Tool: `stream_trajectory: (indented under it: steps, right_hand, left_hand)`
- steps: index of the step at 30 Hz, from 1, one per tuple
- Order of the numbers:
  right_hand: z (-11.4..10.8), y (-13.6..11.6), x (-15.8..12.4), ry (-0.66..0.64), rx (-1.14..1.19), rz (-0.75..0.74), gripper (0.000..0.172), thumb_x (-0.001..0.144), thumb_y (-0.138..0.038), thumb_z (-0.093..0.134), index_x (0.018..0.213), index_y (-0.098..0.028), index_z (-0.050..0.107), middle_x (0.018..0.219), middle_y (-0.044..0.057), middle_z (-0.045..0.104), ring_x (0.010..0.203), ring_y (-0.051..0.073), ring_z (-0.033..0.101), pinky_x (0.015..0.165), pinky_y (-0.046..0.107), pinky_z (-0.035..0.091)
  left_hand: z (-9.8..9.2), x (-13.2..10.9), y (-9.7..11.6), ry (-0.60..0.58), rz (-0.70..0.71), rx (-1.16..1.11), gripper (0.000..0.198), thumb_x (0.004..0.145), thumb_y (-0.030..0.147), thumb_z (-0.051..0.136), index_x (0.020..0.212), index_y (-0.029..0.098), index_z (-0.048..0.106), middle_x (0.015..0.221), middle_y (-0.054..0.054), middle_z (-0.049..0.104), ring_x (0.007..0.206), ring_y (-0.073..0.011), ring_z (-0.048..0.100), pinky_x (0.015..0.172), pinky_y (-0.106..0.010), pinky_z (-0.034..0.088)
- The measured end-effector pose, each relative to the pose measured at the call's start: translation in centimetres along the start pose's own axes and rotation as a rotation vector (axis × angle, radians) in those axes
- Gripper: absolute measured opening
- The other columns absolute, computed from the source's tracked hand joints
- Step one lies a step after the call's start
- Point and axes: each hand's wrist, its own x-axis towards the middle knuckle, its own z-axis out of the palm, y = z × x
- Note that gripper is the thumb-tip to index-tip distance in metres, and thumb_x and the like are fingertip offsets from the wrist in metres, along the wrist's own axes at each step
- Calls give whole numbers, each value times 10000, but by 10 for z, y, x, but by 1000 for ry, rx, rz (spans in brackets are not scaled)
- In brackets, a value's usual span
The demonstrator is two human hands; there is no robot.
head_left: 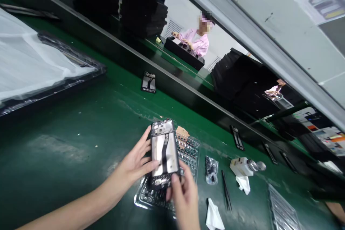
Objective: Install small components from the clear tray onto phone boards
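Note:
An opened phone housing (158,147), silvery inside with a dark flex cable running down its middle, is held up between my two hands. My left hand (136,163) grips its left edge, thumb lying across the inner face and fingers spread along the side. At the lower right corner, my right hand (184,194) pinches it with the thumb in front; its other fingers are partly hidden. Beneath the housing lies a clear plastic tray (192,151) with rows of small dark parts, partly covered by the housing and my hands.
To the right are a small plastic bag (211,169), black tweezers (226,191), a white bottle (241,166) and white cloths (214,215). Another phone housing (148,82) lies near the back ledge. A white-covered tray (40,57) stands left. A person in pink (198,41) sits beyond.

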Motion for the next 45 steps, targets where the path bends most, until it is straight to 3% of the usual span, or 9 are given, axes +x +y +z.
stream_trajectory:
  steps: [2,4,8,12,17,21,25,31,45]
  right_hand:
    - [-14,-6,42,27,200,156,419,789,-438,588,1106,-169,532,473,-52,517,339,75,386,319,163,241]
    - [-23,-8,93,97,221,167,357,835,-399,552,1098,-162,512,461,-79,480,333,53,349,325,147,237]
    - [-28,-5,189,230,200,219,261,899,-337,499,1069,-142,536,862,15,603,623,93,577,546,238,492]
    - [-40,-8,225,265,130,222,272,891,-322,516,1100,-148,534,1023,50,588,806,146,603,683,322,520]
    - [-65,-18,159,154,-22,95,265,837,-297,573,1065,-163,558,719,-13,605,488,71,453,432,188,322]
    - [-70,-14,69,-27,-189,82,163,710,-312,690,722,-153,656,559,-3,587,493,106,451,474,227,298]
    - [-62,1,13,-137,-590,114,147,768,-328,598,719,-196,642,559,-12,573,529,140,495,527,234,310]
    - [-52,11,9,-144,-854,158,104,789,-302,535,737,-230,589,498,-45,497,488,142,463,496,230,248]
    - [-56,13,16,-162,-683,146,121,776,-283,537,691,-200,559,481,-58,454,476,121,421,491,214,257]
  left_hand:
    - [-1,-1,-1,-57,53,75,815,791,404,617,1431,324,119,1432,-47,342,1303,-275,304,989,-375,363]
    - [-2,-2,-2,-107,82,164,647,839,368,558,1402,315,242,1426,-49,346,1294,-270,313,981,-374,363]
    - [-3,0,-9,-137,66,236,406,833,301,529,1236,273,485,1299,-68,479,1201,-276,415,901,-363,407]
    - [-4,5,-13,-106,52,252,373,789,256,527,1162,242,528,1206,-74,530,1120,-265,468,853,-348,409]
    - [-4,4,-10,-123,31,217,331,784,214,516,1113,234,541,1217,-68,513,1142,-256,442,855,-345,394]
    - [-1,-1,-7,-132,-27,210,307,770,208,530,1074,221,566,1183,-74,529,1127,-265,450,842,-347,398]
    - [3,-5,-6,-103,-54,216,299,762,181,527,1053,224,578,1205,-67,511,1133,-262,450,823,-327,394]
    - [3,-8,-8,-121,-85,194,306,771,185,512,1071,227,553,1190,-64,503,1157,-262,420,830,-331,404]
    - [8,-19,0,-221,119,409,353,788,106,465,1104,256,514,1242,-44,454,1047,-223,475,828,-301,409]
